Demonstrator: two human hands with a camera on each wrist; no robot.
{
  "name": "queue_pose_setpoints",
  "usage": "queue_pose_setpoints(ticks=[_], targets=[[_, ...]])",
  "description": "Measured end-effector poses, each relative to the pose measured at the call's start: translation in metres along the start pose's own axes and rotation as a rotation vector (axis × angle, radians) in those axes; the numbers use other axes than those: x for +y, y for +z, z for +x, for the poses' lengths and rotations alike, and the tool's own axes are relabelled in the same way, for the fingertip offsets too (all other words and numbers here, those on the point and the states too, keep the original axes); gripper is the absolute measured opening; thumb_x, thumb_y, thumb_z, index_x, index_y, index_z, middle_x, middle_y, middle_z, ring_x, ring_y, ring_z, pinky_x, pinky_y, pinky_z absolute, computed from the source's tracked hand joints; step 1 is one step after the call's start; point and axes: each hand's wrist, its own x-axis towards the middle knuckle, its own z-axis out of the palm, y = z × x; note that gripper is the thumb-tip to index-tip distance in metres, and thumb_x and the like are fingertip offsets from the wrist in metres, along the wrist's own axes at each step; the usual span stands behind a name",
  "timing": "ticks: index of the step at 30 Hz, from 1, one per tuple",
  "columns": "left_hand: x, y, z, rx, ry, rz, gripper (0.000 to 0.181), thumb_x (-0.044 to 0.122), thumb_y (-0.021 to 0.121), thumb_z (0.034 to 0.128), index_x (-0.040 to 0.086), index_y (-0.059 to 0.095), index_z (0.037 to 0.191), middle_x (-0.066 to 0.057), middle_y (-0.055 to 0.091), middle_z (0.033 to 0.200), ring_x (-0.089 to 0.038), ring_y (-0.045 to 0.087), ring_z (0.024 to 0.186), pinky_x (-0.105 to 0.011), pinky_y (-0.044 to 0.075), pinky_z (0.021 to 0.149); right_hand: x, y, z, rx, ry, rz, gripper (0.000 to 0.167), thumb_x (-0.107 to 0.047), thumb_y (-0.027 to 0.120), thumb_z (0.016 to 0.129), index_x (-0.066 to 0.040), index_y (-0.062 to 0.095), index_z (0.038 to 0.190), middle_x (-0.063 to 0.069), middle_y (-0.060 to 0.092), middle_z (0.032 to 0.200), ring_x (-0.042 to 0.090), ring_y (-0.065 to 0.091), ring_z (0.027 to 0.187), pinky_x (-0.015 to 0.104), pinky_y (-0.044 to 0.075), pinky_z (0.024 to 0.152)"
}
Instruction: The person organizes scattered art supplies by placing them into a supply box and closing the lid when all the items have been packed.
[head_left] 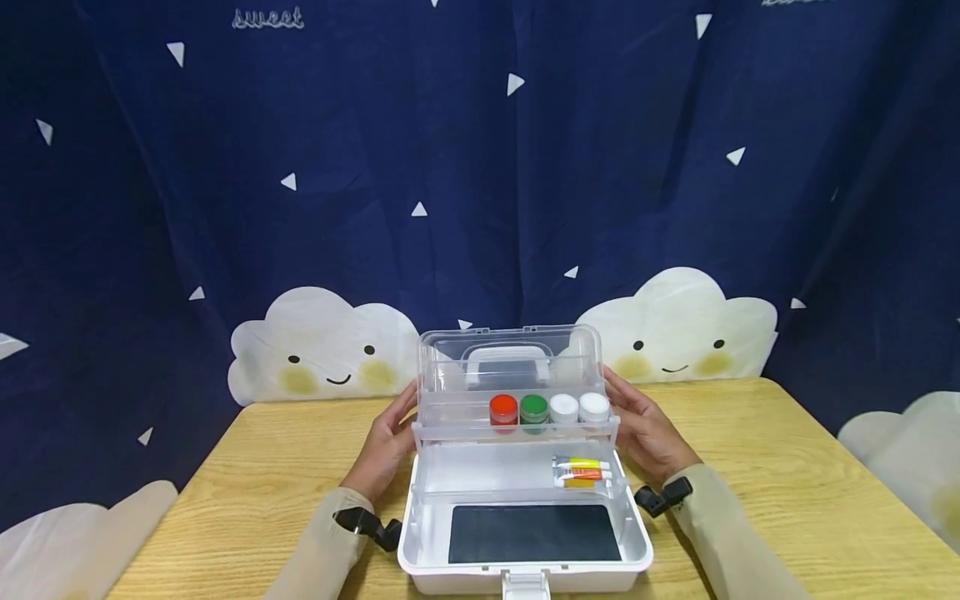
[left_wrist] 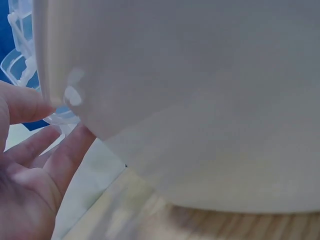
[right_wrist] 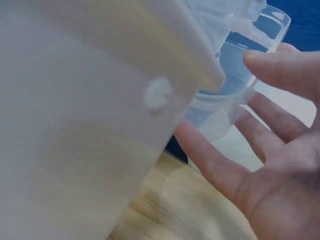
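Note:
A white plastic storage box (head_left: 528, 573) stands on the table with its clear lid (head_left: 517, 342) raised and its folding trays spread out. My left hand (head_left: 382, 450) is at the box's left rear side; in the left wrist view its thumb and index finger (left_wrist: 70, 150) meet the back corner, fingers fairly straight. At the right rear is my right hand (head_left: 648, 437), its fingers spread beside the box and lid. A red-capped jar (head_left: 503, 410), a green-capped jar (head_left: 534, 408) and two white-capped jars (head_left: 594, 407) sit in the upper tray. Small paint tubes (head_left: 582, 473) lie in the lower tray.
A dark rectangular slab (head_left: 534, 533) lies in the bottom of the box. The front latch (head_left: 526, 585) hangs toward me. Beneath is a wooden table (head_left: 300, 467), with a dark blue curtain (head_left: 360, 208) with cloud prints behind it.

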Motion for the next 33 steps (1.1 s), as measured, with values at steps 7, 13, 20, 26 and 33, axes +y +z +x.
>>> queue_pose_setpoints(ticks=[7,13,20,26,33], targets=[[0.002,0.002,0.001,0.013,0.013,0.007,0.068,0.002,0.059,0.0930,0.029,0.034,0.150,-0.007,0.037,0.149,-0.033,0.041,0.133,-0.038,0.050,0.091,-0.003,0.002,0.000,-0.007,-0.026,-0.001,0.064,-0.003,0.050,0.098,-0.028,0.028,0.153,-0.002,0.034,0.154,0.014,0.051,0.125,0.036,0.047,0.096],[0.004,0.005,0.001,0.047,0.028,-0.002,0.067,-0.001,0.058,0.0928,0.028,0.037,0.149,-0.006,0.039,0.148,-0.030,0.044,0.131,-0.035,0.051,0.089,-0.005,0.004,0.000,0.005,-0.043,0.008,0.065,-0.001,0.050,0.097,-0.025,0.028,0.153,-0.001,0.030,0.156,0.013,0.049,0.127,0.035,0.046,0.097],[0.003,0.008,0.002,0.083,0.061,0.014,0.065,0.000,0.060,0.0922,0.027,0.039,0.148,-0.003,0.042,0.147,-0.025,0.048,0.129,-0.033,0.050,0.091,-0.005,0.005,0.002,0.019,-0.078,-0.004,0.063,0.001,0.050,0.097,-0.023,0.031,0.152,-0.003,0.033,0.154,0.013,0.048,0.127,0.037,0.047,0.095],[0.005,0.010,0.003,0.098,0.103,0.010,0.062,-0.002,0.061,0.0909,0.024,0.044,0.145,-0.003,0.045,0.144,-0.025,0.048,0.128,-0.033,0.049,0.092,-0.006,0.006,0.003,0.040,-0.084,-0.027,0.063,0.001,0.051,0.096,-0.022,0.033,0.152,-0.003,0.036,0.152,0.013,0.050,0.126,0.036,0.048,0.094],[0.006,0.010,0.001,0.112,0.126,0.021,0.055,-0.002,0.059,0.0916,0.022,0.049,0.140,-0.002,0.047,0.142,-0.026,0.048,0.129,-0.034,0.049,0.093,-0.013,0.008,0.002,0.080,-0.052,-0.058,0.064,-0.003,0.059,0.093,-0.023,0.036,0.150,-0.002,0.036,0.153,0.012,0.053,0.123,0.035,0.049,0.093]])
